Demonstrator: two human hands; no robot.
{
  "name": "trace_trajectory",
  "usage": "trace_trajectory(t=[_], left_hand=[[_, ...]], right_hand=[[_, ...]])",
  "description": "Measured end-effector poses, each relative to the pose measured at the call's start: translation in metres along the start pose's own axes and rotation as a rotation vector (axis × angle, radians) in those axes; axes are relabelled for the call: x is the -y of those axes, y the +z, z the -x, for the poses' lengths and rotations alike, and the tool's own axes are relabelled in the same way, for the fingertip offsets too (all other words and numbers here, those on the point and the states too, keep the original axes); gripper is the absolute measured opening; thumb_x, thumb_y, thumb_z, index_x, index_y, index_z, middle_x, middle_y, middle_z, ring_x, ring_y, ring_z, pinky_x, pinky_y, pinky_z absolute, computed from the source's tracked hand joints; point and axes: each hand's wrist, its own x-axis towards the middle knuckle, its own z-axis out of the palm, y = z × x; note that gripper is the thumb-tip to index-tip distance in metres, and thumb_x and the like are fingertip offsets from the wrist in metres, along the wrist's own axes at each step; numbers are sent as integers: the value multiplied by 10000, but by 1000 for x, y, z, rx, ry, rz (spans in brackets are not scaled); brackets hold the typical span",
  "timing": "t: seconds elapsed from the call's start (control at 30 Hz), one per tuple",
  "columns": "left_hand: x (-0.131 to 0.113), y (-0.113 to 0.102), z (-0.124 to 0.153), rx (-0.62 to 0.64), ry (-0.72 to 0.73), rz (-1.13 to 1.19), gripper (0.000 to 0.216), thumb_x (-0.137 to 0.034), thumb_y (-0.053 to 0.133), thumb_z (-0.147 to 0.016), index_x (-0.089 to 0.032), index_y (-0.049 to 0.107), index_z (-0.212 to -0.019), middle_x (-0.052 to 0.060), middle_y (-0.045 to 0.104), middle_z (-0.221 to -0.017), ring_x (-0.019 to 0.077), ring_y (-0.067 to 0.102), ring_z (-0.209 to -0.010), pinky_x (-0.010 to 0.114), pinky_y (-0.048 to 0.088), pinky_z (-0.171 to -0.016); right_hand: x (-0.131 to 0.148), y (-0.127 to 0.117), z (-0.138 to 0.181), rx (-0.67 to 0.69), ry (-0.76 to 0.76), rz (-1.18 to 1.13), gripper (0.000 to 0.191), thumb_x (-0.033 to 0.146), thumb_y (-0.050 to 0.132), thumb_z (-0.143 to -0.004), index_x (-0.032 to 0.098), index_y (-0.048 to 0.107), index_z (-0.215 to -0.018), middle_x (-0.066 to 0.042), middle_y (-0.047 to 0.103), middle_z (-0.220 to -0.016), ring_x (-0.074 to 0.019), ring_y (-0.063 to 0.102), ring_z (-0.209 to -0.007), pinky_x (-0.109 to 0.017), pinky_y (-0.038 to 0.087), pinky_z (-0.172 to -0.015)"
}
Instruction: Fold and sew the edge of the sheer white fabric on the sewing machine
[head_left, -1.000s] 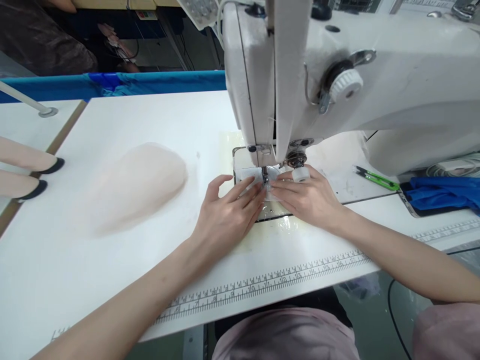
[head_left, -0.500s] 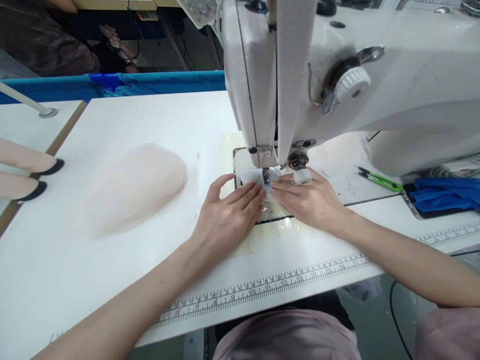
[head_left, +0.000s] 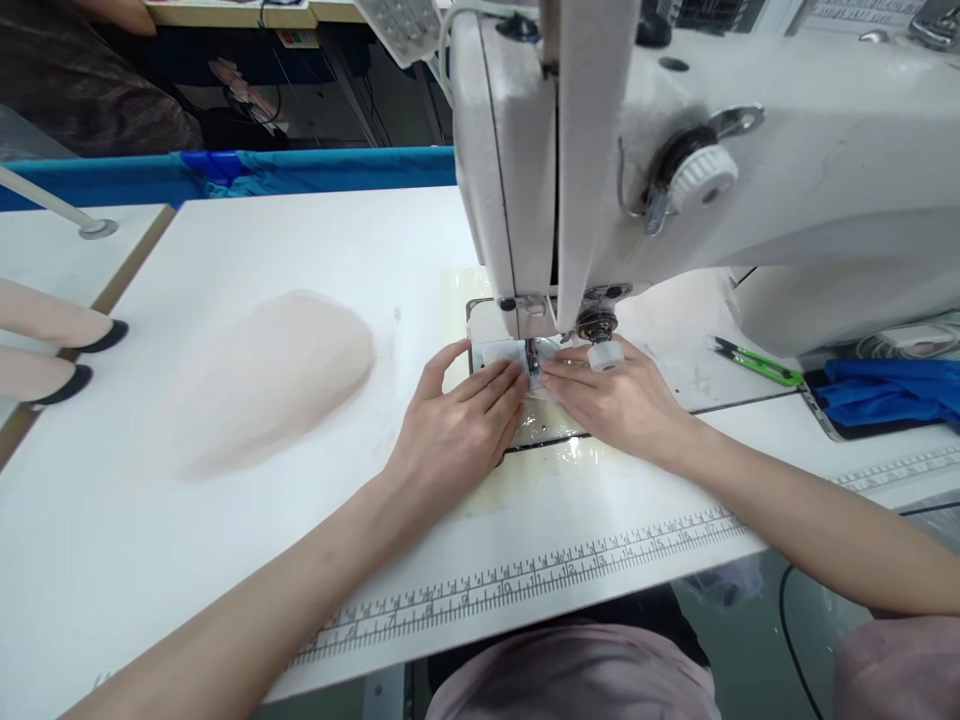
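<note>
Beneath the presser foot (head_left: 532, 356) of a white sewing machine (head_left: 506, 190) lies a small pale, thin piece (head_left: 501, 352), perhaps fabric; its exact kind is unclear. My left hand (head_left: 459, 425) rests flat on its near left side, fingers stretched forward and the thumb held apart. On the other side of the foot, my right hand (head_left: 621, 405) lies with outstretched fingers, their tips touching the right part of the piece. The fingers cover much of it. The needle tip cannot be made out.
A sheer beige piece of fabric (head_left: 300, 370) lies on the white table (head_left: 225, 570) to the left. Green thread snips (head_left: 757, 362) are at right, beside a phone-like dark object (head_left: 832, 425) under blue cloth (head_left: 892, 388). Two beige rods with black ends (head_left: 60, 315) jut in at left.
The camera view has shifted very slightly. Both hands stay almost where they were, on either side of the presser foot.
</note>
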Motion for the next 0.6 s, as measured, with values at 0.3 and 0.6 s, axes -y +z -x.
trace_trajectory(t=[0.3,0.6], left_hand=[[3,4,-1,-14,-16,-5,246,-162,474,-940,-158,645,-1117,83,703,-1103,217,666,-1048,520,387,-1055],[3,5,2,-25,6,-32,253,-169,489,-934,-116,633,-1136,102,692,-1129,228,657,-1062,500,373,-1073]], right_hand=[[0,-1,-2,-5,-21,94,250,116,477,-935,182,717,-957,-28,747,-882,-170,648,-846,-381,438,-992],[-2,2,1,11,-21,78,248,80,481,-921,160,705,-992,-40,743,-935,-174,630,-898,-385,385,-1024]])
